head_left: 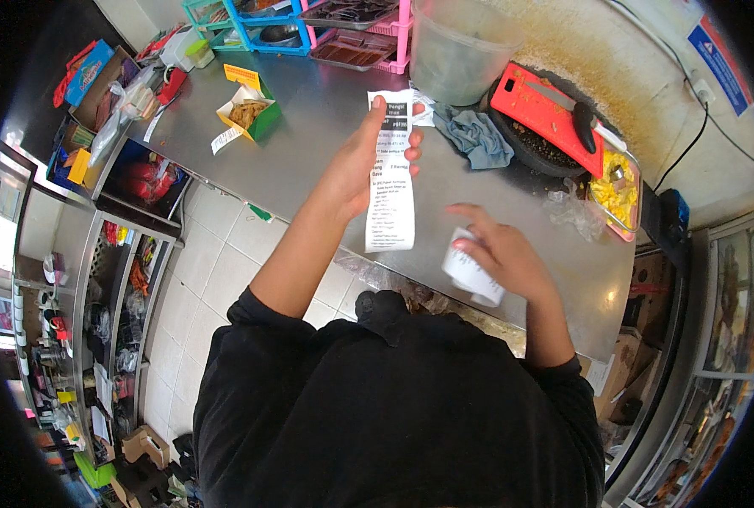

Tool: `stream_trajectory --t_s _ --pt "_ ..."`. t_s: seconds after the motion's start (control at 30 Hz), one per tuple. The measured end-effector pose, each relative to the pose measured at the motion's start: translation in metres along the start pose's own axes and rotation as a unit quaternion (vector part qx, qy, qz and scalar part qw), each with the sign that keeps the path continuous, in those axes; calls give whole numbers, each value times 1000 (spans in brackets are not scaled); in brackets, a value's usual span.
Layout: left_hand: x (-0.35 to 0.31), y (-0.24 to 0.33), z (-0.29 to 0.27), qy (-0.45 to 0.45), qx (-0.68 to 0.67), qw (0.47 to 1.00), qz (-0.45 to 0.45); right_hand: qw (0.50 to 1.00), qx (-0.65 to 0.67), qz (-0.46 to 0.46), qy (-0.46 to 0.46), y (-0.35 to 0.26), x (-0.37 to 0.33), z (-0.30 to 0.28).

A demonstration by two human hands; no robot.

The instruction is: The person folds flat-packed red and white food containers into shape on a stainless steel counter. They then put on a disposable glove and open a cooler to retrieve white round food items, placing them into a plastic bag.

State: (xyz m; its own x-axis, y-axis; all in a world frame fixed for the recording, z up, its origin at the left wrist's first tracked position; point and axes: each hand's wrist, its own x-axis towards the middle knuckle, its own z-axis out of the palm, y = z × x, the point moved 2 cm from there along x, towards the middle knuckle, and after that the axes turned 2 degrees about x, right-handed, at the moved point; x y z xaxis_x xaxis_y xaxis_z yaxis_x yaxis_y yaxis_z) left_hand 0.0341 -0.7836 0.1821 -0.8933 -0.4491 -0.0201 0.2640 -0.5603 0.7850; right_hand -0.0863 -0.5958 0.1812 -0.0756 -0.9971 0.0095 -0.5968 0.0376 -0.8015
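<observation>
My left hand holds up a long printed receipt, its fingers behind the paper and the thumb on the front near the top. The receipt hangs above the steel counter. In my right hand a curled white paper slip is pinched above the counter's near edge, with the index finger stretched out to the left. At the far left of the counter sits an open green and yellow carton with brown fried food in it. A small white slip lies against its side.
A red cutting board with a black-handled knife rests across a wide dark stone mortar. Beside it are a blue-grey cloth, a cloudy plastic bucket and a tray of yellow pieces. Coloured racks stand at the back.
</observation>
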Motion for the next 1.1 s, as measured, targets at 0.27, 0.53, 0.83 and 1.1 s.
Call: stream_trajectory --t_s 0.27,0.53,0.83,1.1 --pt "-25 -60 37 -99 214 962 -136 991 67 -88 72 -18 -1 -34" --pt "-35 -90 34 -14 100 989 -110 984 -93 -93 118 -6 -8 -20" --pt "-43 -90 -1 194 324 923 67 984 62 7 170 43 -20 6" --pt "-53 -82 -31 70 277 951 -117 975 -170 -17 -144 32 -16 -7"
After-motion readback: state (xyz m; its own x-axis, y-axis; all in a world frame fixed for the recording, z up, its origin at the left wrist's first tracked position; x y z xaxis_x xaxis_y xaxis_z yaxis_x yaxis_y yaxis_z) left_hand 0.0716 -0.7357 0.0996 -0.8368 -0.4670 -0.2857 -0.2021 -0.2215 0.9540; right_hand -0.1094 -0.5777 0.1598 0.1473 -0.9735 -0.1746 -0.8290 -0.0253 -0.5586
